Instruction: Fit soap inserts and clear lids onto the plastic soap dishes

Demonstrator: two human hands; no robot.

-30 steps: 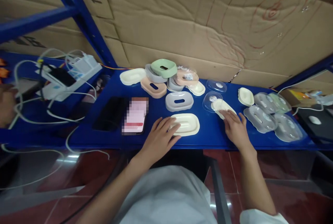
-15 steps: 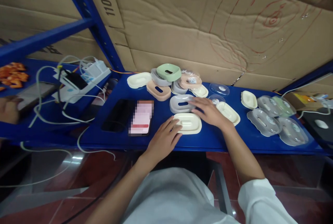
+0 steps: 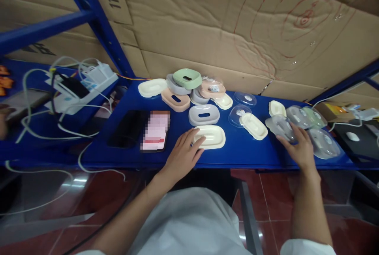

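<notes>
My left hand [image 3: 182,154] is closed round the left end of a cream oval soap dish tray [image 3: 211,136] lying on the blue table, fingertips on its rim. Over on the right, my right hand [image 3: 300,146] grips a grey soap dish with a clear lid [image 3: 280,126] by its right side. Just behind the tray lies a pale grey slotted soap dish piece [image 3: 204,115], with neither hand on it. A second cream tray [image 3: 254,126] lies between the hands, partly against a clear lid [image 3: 237,115].
Stacked dish parts, a green one [image 3: 187,78] on top, stand at the back. More lidded dishes [image 3: 323,143] lie at the right. Two phones [image 3: 155,130] are on the left, near a power strip [image 3: 85,89] with cables. Another person's hand [image 3: 3,120] shows far left.
My right hand has left the pale grey piece, moved right and taken hold of a lidded grey dish, which has shifted left. My left hand stays at the cream tray.
</notes>
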